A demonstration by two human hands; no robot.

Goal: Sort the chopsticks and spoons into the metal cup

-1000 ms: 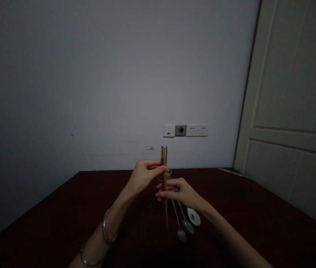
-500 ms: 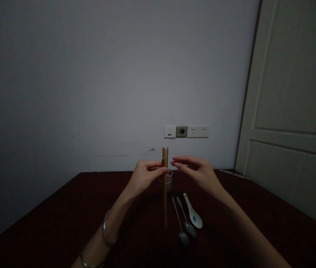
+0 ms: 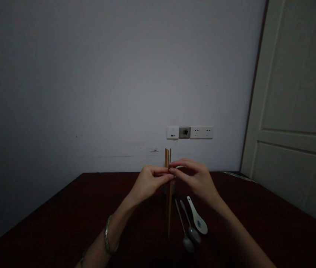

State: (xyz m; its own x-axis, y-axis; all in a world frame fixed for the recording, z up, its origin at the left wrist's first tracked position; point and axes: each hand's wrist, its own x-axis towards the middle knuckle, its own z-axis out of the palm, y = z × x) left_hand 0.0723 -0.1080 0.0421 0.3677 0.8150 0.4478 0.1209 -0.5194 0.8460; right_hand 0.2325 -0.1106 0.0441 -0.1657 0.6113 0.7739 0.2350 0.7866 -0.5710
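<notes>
My left hand (image 3: 149,182) is closed, its thumb and fingers pinching upright wooden chopsticks (image 3: 169,212). At their upper end, the closed thumb and fingertips of my right hand (image 3: 195,175) meet them from the right. How many chopsticks are in the hands I cannot tell. Just behind, a light-coloured cup (image 3: 174,189) stands mostly hidden by the hands. Several thin chopstick tips (image 3: 166,154) rise above my fingers, apparently from that cup. On the table right of the chopsticks lie two metal spoons (image 3: 188,243) and a white ceramic spoon (image 3: 199,223) with a blue mark.
The dark red table (image 3: 96,208) reaches back to a pale wall (image 3: 135,82). Sockets and a switch (image 3: 190,132) sit low on that wall. A white panelled door (image 3: 294,111) stands at the right, and a flat strip (image 3: 240,176) lies near the table's back right edge.
My right hand has come left and down from beside the chopsticks and closed on their upper end. The view has shifted slightly, so the table and wall appear a little to the right.
</notes>
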